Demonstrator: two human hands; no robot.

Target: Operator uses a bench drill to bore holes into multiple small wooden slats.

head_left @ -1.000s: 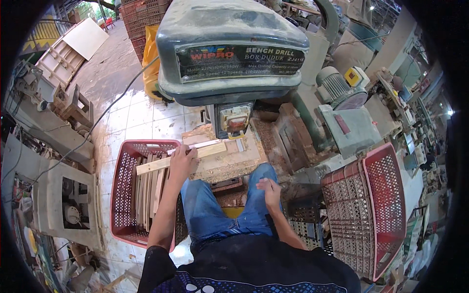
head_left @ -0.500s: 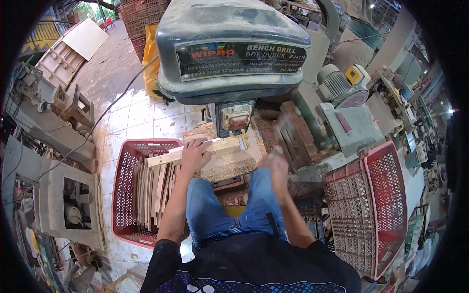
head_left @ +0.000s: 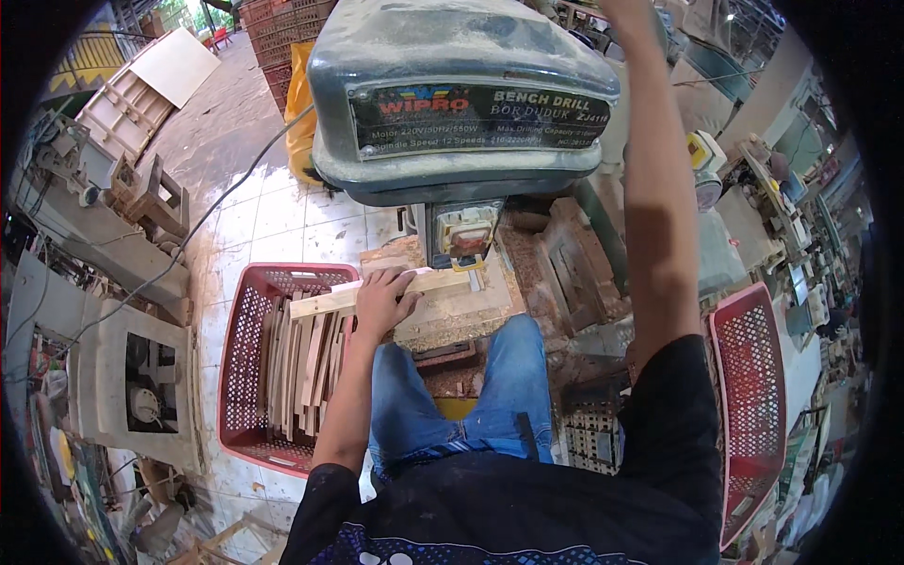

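My left hand [head_left: 381,301] is closed over a pale wooden strip [head_left: 318,305], fingers across its top. The strip lies crosswise on the sawdust-covered drill table [head_left: 471,314], its right end under the lower part of the dusty bench drill [head_left: 461,184]. Its left end sticks out above a red crate. My right arm [head_left: 659,188] reaches up along the right side of the drill head. Only a bit of my right hand [head_left: 620,8] shows at the top edge, and its fingers are out of sight.
On the left, the red perforated crate [head_left: 240,367] holds several wooden strips [head_left: 306,367]. Another red crate [head_left: 753,377] stands at the right, partly behind my sleeve. A black cable [head_left: 212,212] runs left from the drill. A wooden block [head_left: 570,268] sits right of the drill table.
My right hand has swung from beside my right knee up past the drill head to the top edge. My left hand stays on the wooden strip. The view has shifted slightly.
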